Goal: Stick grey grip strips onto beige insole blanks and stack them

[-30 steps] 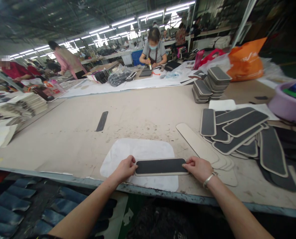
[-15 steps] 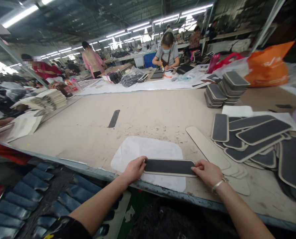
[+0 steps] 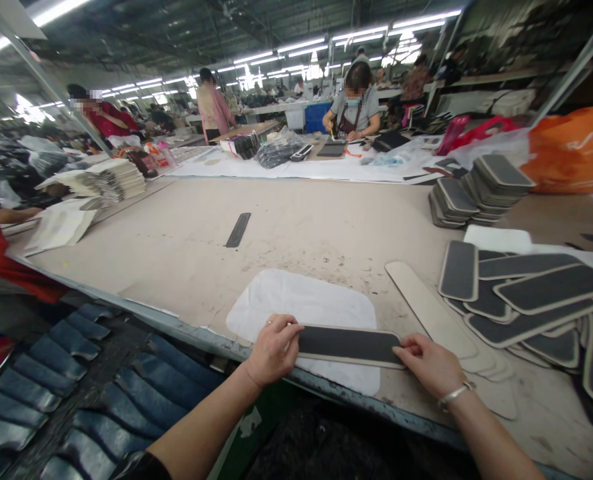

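Between my two hands lies a long dark grey panel with a pale border (image 3: 349,345), over a white rounded sheet (image 3: 301,297) at the table's near edge. My left hand (image 3: 275,348) pinches the panel's left end, fingers closed. At its right end my right hand (image 3: 426,360), with a bracelet at the wrist, holds the corner between thumb and fingers. Just beyond the right hand, several long beige pieces (image 3: 426,307) lie fanned out. A loose heap of similar dark panels (image 3: 539,290) spreads to the right.
Stacked dark panels (image 3: 501,173) stand at the back right near an orange bag (image 3: 571,150). A small dark strip (image 3: 238,230) lies mid-table. Cream sheets (image 3: 109,180) are piled at left. Curved blue pieces (image 3: 51,363) lie below the table edge. A co-worker (image 3: 354,107) sits opposite.
The view has turned a little left, so most things appear further right. Both hands still hold the panel; the left hand's fingers now cover more of its left end.
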A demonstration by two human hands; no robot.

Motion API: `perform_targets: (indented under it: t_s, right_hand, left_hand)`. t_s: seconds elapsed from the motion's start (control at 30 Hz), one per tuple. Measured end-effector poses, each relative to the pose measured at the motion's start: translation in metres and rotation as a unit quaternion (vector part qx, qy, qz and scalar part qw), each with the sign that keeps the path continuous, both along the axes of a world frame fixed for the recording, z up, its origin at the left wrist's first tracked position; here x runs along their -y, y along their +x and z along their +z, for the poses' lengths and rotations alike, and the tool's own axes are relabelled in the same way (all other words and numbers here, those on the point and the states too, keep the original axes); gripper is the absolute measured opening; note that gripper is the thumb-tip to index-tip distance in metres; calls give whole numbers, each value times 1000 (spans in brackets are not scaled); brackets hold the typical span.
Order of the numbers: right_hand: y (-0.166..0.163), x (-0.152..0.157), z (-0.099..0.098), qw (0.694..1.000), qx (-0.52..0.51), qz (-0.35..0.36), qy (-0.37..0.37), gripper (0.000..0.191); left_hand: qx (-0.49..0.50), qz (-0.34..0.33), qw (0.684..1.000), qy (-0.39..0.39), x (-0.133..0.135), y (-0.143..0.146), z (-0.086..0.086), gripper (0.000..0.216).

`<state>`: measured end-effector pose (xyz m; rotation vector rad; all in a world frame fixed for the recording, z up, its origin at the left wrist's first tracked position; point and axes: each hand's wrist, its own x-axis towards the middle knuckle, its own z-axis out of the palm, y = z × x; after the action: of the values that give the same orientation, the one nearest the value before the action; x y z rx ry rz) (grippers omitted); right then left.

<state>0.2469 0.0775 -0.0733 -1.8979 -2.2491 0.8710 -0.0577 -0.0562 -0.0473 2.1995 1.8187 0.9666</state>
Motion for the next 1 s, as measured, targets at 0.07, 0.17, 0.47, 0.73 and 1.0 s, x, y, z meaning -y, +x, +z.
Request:
perform_targets:
  t_s: [0.07,0.17,0.47,0.73,1.0]
  right_hand:
    - [1,0,-2,1000,-2,1,0,22]
    - [2,0,-4,1000,-7,1,4,25]
    - [4,1,-10,1000,-20,-6,6,30]
    - [2,1,-5,1000,-21,-17,-9,27]
    - [-4,3,1,999,-20,-21,14,18]
  left_hand:
    - [-18,-44,999,-20,-1,16,4,25]
    - [-54,-116,990,-64,-8,41,1,23]
    - [-61,-142,985,-77,-24,51,-18,17]
    - [-29,-136,987,-84,-24,51,-20,18]
    - [-2,-128,989,-77,-23,52,-22,19]
